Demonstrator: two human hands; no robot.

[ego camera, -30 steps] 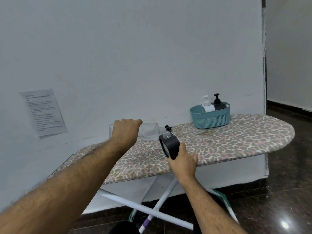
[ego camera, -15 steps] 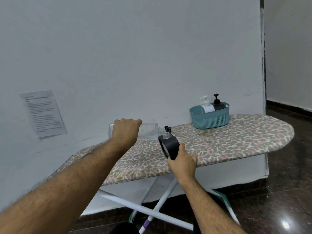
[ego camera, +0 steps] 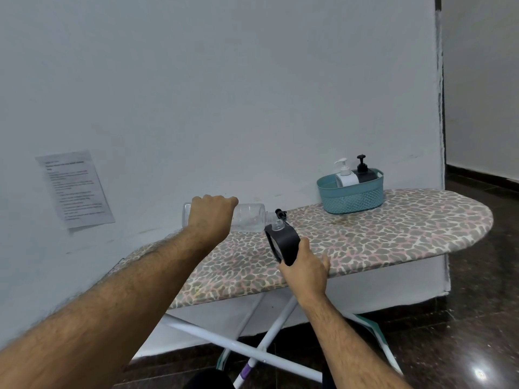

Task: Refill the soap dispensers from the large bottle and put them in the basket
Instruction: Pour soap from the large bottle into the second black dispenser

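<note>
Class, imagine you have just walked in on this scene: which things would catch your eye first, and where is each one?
The eye goes first to the clear large bottle, tipped on its side in the left hand, its mouth meeting the open neck of the black dispenser gripped by the right hand. Next, the teal basket at the far right of the patterned ironing board, holding a white dispenser and another black dispenser.

Single head-worn wide-angle view, looking forward and slightly down along both forearms toward ironing board (ego camera: 365, 242) set against wall (ego camera: 224, 94); no second view.
</note>
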